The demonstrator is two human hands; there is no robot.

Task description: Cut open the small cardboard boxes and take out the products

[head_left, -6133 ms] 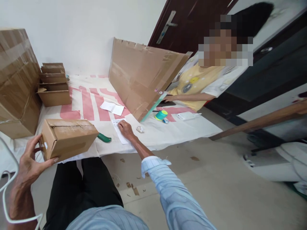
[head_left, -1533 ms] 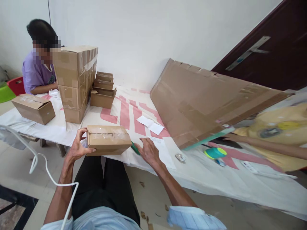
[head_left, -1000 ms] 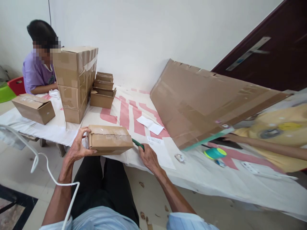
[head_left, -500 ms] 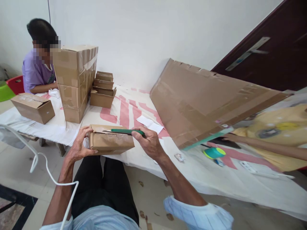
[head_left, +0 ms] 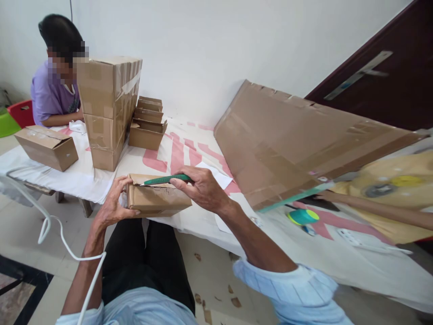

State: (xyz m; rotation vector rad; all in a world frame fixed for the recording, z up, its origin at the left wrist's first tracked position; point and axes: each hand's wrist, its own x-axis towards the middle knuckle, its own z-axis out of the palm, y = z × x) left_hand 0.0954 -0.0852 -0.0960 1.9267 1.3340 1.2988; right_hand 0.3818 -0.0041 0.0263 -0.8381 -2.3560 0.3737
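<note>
A small brown cardboard box sits at the near edge of the table. My left hand grips its left end, thumb on the front side and fingers on the top edge. In my right hand is a green-handled utility knife, held over the box top. The knife lies nearly level along the top seam, its tip close to the left end by my left fingers. Part of the handle is hidden inside my right hand.
Stacked boxes stand at the back left, with open boxes beside them and another box farther left. A large cardboard sheet leans at right. A person in purple sits at left; another person's arm reaches in from the right.
My right hand has moved left and slightly up, carrying the knife along the top seam toward the box's left end. My left hand keeps its grip on the box.
</note>
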